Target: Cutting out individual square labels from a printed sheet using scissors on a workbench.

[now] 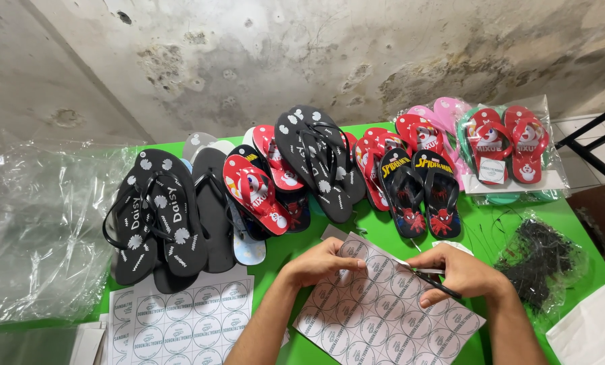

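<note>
The sheet of round labels [377, 311] lay tilted on the green table [498, 230], directly under and between both hands. The left hand [319, 262] rested on the sheet's upper left part, fingers curled and pressing on the paper. The right hand [459, 274] was clenched around a thin dark tool [432, 280], possibly scissors, whose tip pointed toward the left hand and met the sheet's upper edge; its exact kind could not be told.

A second label sheet [181, 318] lay flat, well to the left of the left forearm, beside further white papers. Just beyond the hands, a row of flip-flops spread across the table: black pairs with daisy print [157, 216] beyond and left of the left hand, red pairs [255, 192] directly beyond it, and black-and-red pairs [421, 189] beyond the right hand. A bagged red pair [509, 145] sat farther off to the right. A clear bag of dark ties [542, 260] lay just right of the right hand. Crumpled clear plastic [39, 223] lay far left of the left hand.
</note>
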